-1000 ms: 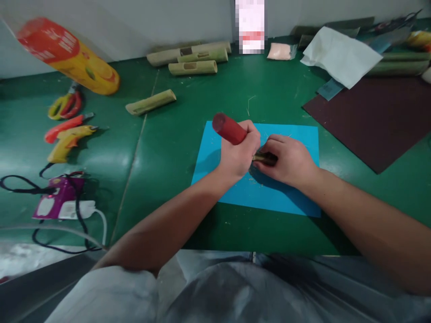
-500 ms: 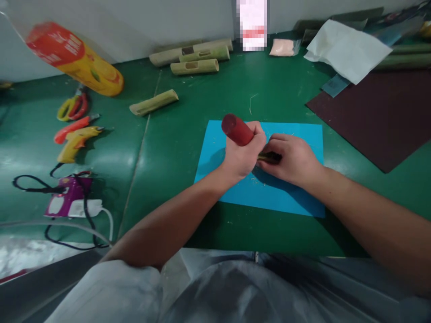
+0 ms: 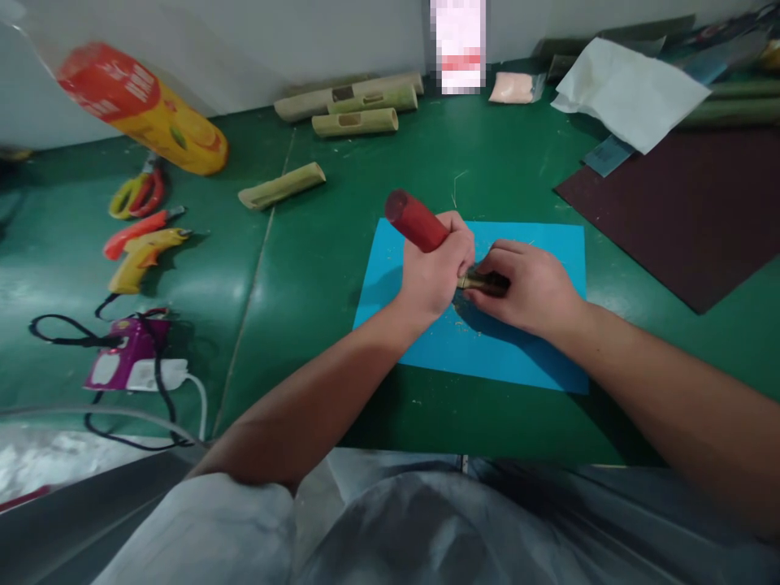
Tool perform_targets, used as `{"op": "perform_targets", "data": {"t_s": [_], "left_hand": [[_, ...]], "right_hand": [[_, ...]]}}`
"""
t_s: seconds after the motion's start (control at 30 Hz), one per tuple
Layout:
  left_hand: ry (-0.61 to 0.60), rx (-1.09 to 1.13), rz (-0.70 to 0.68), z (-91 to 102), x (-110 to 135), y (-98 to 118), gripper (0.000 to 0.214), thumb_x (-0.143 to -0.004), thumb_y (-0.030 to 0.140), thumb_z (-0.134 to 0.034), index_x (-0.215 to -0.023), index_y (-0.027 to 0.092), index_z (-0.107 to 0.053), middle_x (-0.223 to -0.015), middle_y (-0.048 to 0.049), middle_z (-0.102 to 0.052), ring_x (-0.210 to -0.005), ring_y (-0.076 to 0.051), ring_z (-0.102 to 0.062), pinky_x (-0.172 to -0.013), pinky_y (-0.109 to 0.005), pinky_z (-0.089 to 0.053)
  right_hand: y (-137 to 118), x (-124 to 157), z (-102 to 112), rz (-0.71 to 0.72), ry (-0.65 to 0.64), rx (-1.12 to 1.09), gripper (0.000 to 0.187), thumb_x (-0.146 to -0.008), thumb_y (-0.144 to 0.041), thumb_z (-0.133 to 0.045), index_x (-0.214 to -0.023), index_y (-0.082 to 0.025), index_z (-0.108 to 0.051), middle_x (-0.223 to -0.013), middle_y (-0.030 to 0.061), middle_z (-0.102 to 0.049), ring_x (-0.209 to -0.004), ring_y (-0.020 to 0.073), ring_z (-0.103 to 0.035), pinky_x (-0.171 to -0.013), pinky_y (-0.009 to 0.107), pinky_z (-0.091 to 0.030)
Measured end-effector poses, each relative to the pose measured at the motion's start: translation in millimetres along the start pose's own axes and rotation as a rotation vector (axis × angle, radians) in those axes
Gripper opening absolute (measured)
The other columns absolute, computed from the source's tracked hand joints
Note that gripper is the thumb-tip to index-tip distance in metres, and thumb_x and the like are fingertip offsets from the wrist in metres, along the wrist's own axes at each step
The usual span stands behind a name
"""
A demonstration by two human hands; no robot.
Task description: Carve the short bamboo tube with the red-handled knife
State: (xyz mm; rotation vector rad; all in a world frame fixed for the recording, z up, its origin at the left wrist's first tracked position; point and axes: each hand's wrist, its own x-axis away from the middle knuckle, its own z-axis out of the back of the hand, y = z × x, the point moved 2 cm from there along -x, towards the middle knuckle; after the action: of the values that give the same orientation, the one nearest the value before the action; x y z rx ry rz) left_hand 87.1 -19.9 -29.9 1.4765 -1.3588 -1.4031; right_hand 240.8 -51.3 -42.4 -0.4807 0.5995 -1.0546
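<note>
My left hand (image 3: pixel 434 272) is closed around a tool with a thick red handle (image 3: pixel 418 222). Its handle slants up to the left, and its working end is hidden behind my fingers. Between the thumb and fingers of my right hand (image 3: pixel 527 284) is a short brown-green bamboo piece (image 3: pixel 481 281), its left end close beside my left fist. Whether the tool touches the bamboo I cannot tell. Both hands are over a blue sheet (image 3: pixel 524 357), where small pale shavings lie scattered.
Several cut bamboo tubes (image 3: pixel 355 123) lie by the wall, with another bamboo tube (image 3: pixel 283 186) nearer. To the left are a tilted orange drink bottle (image 3: pixel 146 110), scissors (image 3: pixel 139 193), a yellow glue gun (image 3: pixel 143 258) and a purple power block (image 3: pixel 127 349) with cables. A dark red sheet (image 3: pixel 688 211) lies right.
My left hand and the red-handled tool have shifted slightly left and up, and the handle tilts more. More of the bamboo's left end now shows. My right hand has barely moved.
</note>
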Motion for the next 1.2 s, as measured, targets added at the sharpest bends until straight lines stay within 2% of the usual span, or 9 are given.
{"op": "perform_targets", "data": {"t_s": [0.17,0.33,0.53,0.67,0.83,0.9,1.0,1.2], "left_hand": [[0.0,-0.026,-0.007,2.7,2,0,0.04,-0.09,0.016,-0.066,-0.056,0.023,-0.048,-0.053,0.0041,-0.046,-0.051,-0.01,-0.037,-0.053,-0.03,-0.03],[-0.044,-0.058,-0.018,4.1,2,-4,0.04,-0.093,0.021,-0.071,-0.06,0.022,-0.048,-0.054,0.0037,-0.045,-0.053,-0.01,-0.038,-0.054,-0.03,-0.032],[-0.055,-0.087,-0.016,2.7,1,-4,0.038,-0.089,0.02,-0.069,-0.061,0.023,-0.045,-0.056,0.0041,-0.042,-0.055,-0.011,-0.037,-0.056,-0.03,-0.034],[-0.123,-0.096,-0.007,4.6,3,0,0.04,-0.089,0.024,-0.07,-0.059,0.023,-0.043,-0.055,0.0049,-0.04,-0.055,-0.011,-0.037,-0.057,-0.031,-0.034],[-0.225,-0.128,0.111,9.5,11,5,0.04,-0.085,0.03,-0.073,-0.057,0.023,-0.044,-0.054,0.0033,-0.041,-0.056,-0.011,-0.037,-0.055,-0.031,-0.03],[-0.18,-0.104,0.107,8.9,12,6,0.043,-0.086,0.032,-0.073,-0.056,0.023,-0.043,-0.053,0.0028,-0.041,-0.055,-0.011,-0.037,-0.055,-0.031,-0.03],[-0.044,-0.038,0.058,5.3,10,6,0.045,-0.09,0.033,-0.071,-0.057,0.023,-0.042,-0.052,0.0029,-0.042,-0.053,-0.011,-0.037,-0.056,-0.031,-0.031],[0.02,-0.048,0.038,-0.1,5,6,0.045,-0.093,0.032,-0.072,-0.058,0.023,-0.046,-0.054,0.0028,-0.045,-0.055,-0.012,-0.04,-0.058,-0.031,-0.036]], "right_hand": [[0,0,1,0.0,-0.001,0.001,0.016,-0.087,-0.032,-0.079,-0.085,-0.022,-0.067,-0.092,0.0066,-0.069,-0.082,0.0218,-0.059,-0.072,0.035,-0.038],[0,0,2,-0.008,-0.007,-0.019,0.014,-0.087,-0.032,-0.078,-0.083,-0.023,-0.068,-0.09,0.006,-0.068,-0.08,0.0212,-0.06,-0.07,0.036,-0.037],[0,-1,3,-0.016,-0.009,-0.026,0.015,-0.087,-0.033,-0.078,-0.082,-0.022,-0.068,-0.088,0.006,-0.068,-0.08,0.022,-0.061,-0.07,0.036,-0.038],[1,-1,2,-0.001,-0.006,-0.026,0.017,-0.088,-0.033,-0.078,-0.081,-0.022,-0.067,-0.087,0.0057,-0.068,-0.079,0.0216,-0.061,-0.07,0.036,-0.039],[0,1,3,0.049,0.012,-0.04,0.021,-0.089,-0.032,-0.077,-0.079,-0.025,-0.06,-0.083,0.004,-0.066,-0.077,0.0204,-0.058,-0.069,0.036,-0.037],[-1,1,3,0.047,0.006,-0.029,0.021,-0.088,-0.032,-0.078,-0.08,-0.025,-0.06,-0.084,0.0044,-0.067,-0.079,0.0213,-0.058,-0.07,0.036,-0.037],[-1,1,3,-0.002,-0.006,0.007,0.018,-0.086,-0.033,-0.081,-0.085,-0.024,-0.065,-0.091,0.0062,-0.069,-0.082,0.0227,-0.059,-0.07,0.036,-0.037],[-1,0,4,-0.012,-0.028,0.029,0.015,-0.086,-0.033,-0.08,-0.087,-0.023,-0.068,-0.093,0.0071,-0.071,-0.083,0.0231,-0.06,-0.071,0.036,-0.038]]}}
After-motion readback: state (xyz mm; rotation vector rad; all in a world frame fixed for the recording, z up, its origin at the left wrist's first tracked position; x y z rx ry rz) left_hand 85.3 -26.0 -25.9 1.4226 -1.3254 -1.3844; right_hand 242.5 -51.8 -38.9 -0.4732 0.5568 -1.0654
